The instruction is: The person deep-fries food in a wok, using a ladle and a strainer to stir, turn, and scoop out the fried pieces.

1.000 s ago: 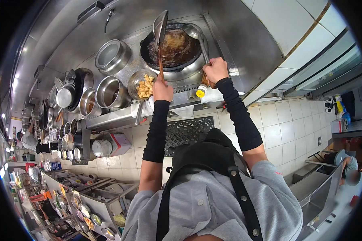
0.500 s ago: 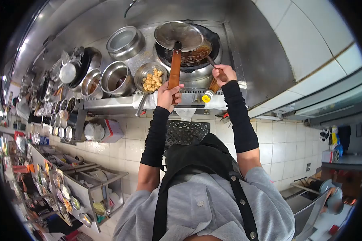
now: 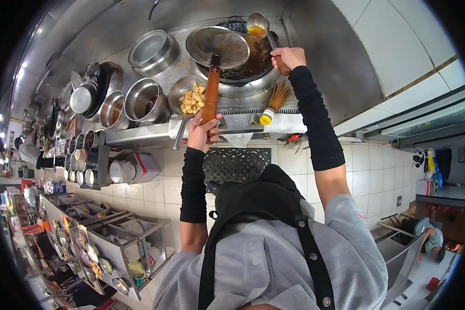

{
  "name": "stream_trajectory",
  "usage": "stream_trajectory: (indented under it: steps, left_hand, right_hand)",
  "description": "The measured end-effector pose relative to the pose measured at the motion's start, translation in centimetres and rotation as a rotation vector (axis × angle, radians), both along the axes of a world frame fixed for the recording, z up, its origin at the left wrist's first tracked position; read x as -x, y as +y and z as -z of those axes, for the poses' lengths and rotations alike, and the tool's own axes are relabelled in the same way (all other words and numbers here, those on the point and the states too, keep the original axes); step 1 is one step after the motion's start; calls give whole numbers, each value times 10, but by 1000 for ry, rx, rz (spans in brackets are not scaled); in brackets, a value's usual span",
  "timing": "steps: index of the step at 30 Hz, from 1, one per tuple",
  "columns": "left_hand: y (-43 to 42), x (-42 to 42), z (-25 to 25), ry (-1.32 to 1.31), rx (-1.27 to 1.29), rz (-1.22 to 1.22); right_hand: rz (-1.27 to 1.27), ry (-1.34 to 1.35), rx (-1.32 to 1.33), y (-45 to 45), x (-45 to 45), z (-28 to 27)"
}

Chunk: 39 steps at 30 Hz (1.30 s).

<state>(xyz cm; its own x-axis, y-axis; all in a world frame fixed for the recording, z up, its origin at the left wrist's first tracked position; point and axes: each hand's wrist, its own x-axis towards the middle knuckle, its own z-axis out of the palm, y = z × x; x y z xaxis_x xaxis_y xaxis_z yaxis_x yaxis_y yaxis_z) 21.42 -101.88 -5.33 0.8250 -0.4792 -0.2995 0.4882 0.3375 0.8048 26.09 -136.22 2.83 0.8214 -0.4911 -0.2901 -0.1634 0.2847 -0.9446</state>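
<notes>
My left hand (image 3: 203, 133) is wrapped round the wooden handle of a round strainer (image 3: 217, 45), which is held flat over the left part of a black wok (image 3: 250, 67). Dark liquid fills the wok. With its fingers closed on the wooden grip of a ladle (image 3: 258, 22), my right hand (image 3: 290, 59) is at the wok's right side. The ladle's bowl hangs over the far edge, and orange-brown liquid shows under it. Left of the strainer's handle, a perforated scoop (image 3: 176, 98) holds pale brown cubes (image 3: 192, 99).
A bamboo brush (image 3: 279, 96) and a yellow-capped bottle (image 3: 266, 118) lie at the stove's front edge. Steel pots (image 3: 148, 101) stand to the left. A black mat (image 3: 236, 164) is on the floor. Another person (image 3: 433, 240) is at the far right.
The strainer has turned from edge-on to flat, then shifted slightly left. The ladle dipped into the wok and has risen to its far edge, with my right hand moving up and forward.
</notes>
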Motion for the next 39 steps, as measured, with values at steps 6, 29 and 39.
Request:
stream_trajectory:
  steps: [6,29,39]
  left_hand:
    - [3,-14,5,80,118,29]
    - [31,-70,17,33,-24,5]
    - [20,-75,49,183,159,234]
  right_hand:
    - [6,136,850,3,-13,42]
    - [65,-230,-1312,25,57,40]
    - [-75,-273,-1215,89,30,-22]
